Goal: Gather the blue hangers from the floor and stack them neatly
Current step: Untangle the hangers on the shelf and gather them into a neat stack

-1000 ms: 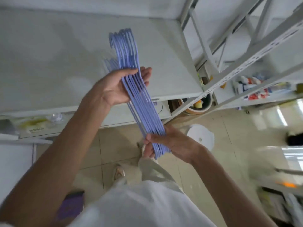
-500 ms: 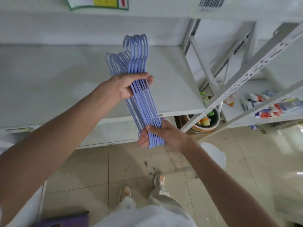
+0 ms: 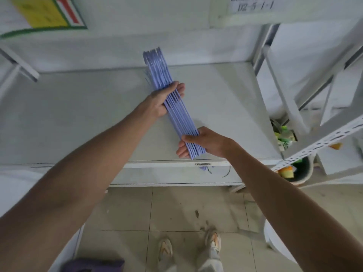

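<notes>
Head view: left hand [image 3: 164,100] and right hand [image 3: 198,143] clamp blue hangers [image 3: 176,112] bundle over white shelf [image 3: 78,118]. Square the ends, lower flat, release evenly.

Ahead of you a white shelf [image 3: 78,118] spans the frame beneath a yellow-and-green sign [image 3: 42,13] and a barcode label [image 3: 253,4], while a perforated metal rail [image 3: 322,140] crosses a bucket [image 3: 300,173] at right and purple cloth [image 3: 92,265] lies on the tiled floor [image 3: 176,213].
</notes>
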The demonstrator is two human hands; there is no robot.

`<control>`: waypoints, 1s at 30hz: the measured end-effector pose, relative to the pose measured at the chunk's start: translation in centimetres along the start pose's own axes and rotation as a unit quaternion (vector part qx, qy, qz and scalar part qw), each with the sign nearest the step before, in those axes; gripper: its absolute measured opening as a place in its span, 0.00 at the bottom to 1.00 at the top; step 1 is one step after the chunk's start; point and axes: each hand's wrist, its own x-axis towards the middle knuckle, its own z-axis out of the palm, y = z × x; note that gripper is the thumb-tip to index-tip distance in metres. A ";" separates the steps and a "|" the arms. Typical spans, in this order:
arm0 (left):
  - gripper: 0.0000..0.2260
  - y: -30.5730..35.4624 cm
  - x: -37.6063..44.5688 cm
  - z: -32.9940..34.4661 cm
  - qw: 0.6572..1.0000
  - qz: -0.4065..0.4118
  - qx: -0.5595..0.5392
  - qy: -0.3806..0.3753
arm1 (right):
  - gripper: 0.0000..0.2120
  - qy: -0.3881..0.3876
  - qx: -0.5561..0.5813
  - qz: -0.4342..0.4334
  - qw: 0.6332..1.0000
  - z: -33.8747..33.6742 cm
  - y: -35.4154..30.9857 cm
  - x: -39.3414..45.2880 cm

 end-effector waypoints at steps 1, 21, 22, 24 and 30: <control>0.09 0.1 0.4 0.0 1.000 0.006 -0.003 -0.007 | 0.20 -0.006 -0.002 -0.006 1.000 -0.5 0.0 0.2; 0.08 -2.3 0.7 -2.2 0.993 0.067 0.047 -0.088 | 0.15 0.030 0.065 -0.010 0.997 0.1 -2.9 2.6; 0.08 -2.4 0.8 -2.1 0.993 0.069 0.049 -0.088 | 0.14 0.040 0.044 -0.025 0.998 0.2 -2.7 2.8; 0.08 -2.6 0.9 -2.0 0.992 0.072 0.052 -0.084 | 0.13 0.049 0.044 -0.050 0.997 0.3 -2.2 3.0; 0.12 -1.8 -2.2 -0.4 0.995 0.046 0.059 -0.062 | 0.15 0.069 0.022 -0.056 0.996 1.6 -3.4 0.4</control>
